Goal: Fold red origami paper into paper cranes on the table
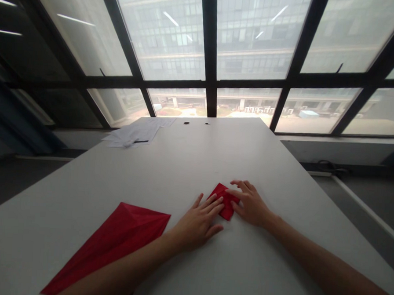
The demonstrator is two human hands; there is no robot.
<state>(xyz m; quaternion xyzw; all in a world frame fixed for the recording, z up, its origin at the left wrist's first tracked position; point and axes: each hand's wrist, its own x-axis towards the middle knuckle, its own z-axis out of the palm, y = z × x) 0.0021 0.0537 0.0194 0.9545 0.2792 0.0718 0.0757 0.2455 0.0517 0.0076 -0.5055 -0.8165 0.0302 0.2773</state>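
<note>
A small folded red piece (225, 213), roughly square, lies flat on the white table; whether it is paper or cloth I cannot tell. My left hand (199, 220) rests flat across its left side, fingers stretched and the thumb spread toward me. At the right corner is my right hand (249, 204), with thumb and forefinger touching the piece and a gap between them. The other fingers of that hand are bent and apart. Beside my left forearm lies a larger creased red sheet (113, 240), partly covered by the arm.
Loose white papers (135, 131) with a dark pen-like thing (141, 141) on them lie at the table's far left. Two small dark spots, like cable holes (186, 122), sit near the far edge of the white table (196, 160). Large framed windows stand behind it.
</note>
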